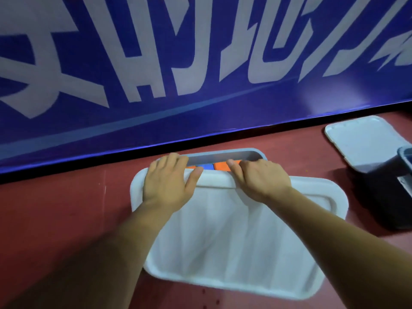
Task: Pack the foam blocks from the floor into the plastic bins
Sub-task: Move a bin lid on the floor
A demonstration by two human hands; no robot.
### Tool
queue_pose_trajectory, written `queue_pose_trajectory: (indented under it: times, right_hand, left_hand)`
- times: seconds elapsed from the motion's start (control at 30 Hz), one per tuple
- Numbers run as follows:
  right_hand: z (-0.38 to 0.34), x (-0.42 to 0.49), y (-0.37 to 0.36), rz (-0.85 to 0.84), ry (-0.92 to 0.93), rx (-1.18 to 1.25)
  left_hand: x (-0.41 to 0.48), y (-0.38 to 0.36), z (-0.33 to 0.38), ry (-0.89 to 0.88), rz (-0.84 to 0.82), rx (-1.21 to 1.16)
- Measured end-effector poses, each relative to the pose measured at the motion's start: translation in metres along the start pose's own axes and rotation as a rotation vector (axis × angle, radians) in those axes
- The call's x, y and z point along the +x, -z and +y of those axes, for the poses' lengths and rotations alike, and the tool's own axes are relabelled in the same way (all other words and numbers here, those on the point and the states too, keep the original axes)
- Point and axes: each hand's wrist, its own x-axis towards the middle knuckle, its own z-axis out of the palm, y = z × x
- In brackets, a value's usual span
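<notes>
A white lid (pixel 234 237) lies over most of a grey plastic bin (pixel 223 155) on the red floor. Only the bin's far strip stays uncovered. Through that gap I see orange foam blocks (pixel 223 167) and a blue foam block (pixel 206 167) inside the bin. My left hand (pixel 169 180) rests flat on the lid's far left edge, its fingertips reaching the bin rim. My right hand (pixel 256 178) lies on the lid's far edge to the right, fingers bent over that edge near the orange block.
A second white lid (pixel 361 139) lies on the floor at the right, by a dark bin (pixel 388 186) at the frame edge. A blue banner with white letters (pixel 178 74) stands along the far side of the floor.
</notes>
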Motion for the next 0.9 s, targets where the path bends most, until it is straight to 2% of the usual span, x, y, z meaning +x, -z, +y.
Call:
queue_pose_trajectory:
  times: [0.1,0.2,0.37,0.43,0.57,0.63,0.9]
  right_hand:
    - [0.012,0.046,0.004,-0.078,-0.019,0.044]
    - [0.013,0.091,-0.003,-0.141,-0.005,0.079]
    - [0.010,0.153,-0.031,-0.231,0.009,0.104]
    - [0.009,0.176,-0.048,-0.221,-0.016,0.109]
    - [0.012,0.196,-0.086,-0.069,0.014,0.076]
    - [0.017,0.197,-0.102,-0.074,-0.049,0.097]
    - [0.063,0.147,-0.173,-0.408,-0.329,0.139]
  left_hand:
    - [0.021,-0.012,-0.018,0.110,-0.002,0.082]
    - [0.046,-0.023,-0.024,0.220,-0.053,0.058]
    - [0.087,-0.064,-0.044,0.190,-0.010,0.107]
    - [0.102,-0.083,-0.055,0.227,-0.056,0.130]
    - [0.118,-0.119,-0.065,0.306,-0.211,0.142]
    - [0.124,-0.135,-0.069,0.328,-0.246,0.167]
    - [0.126,-0.190,-0.068,0.396,-0.292,0.156]
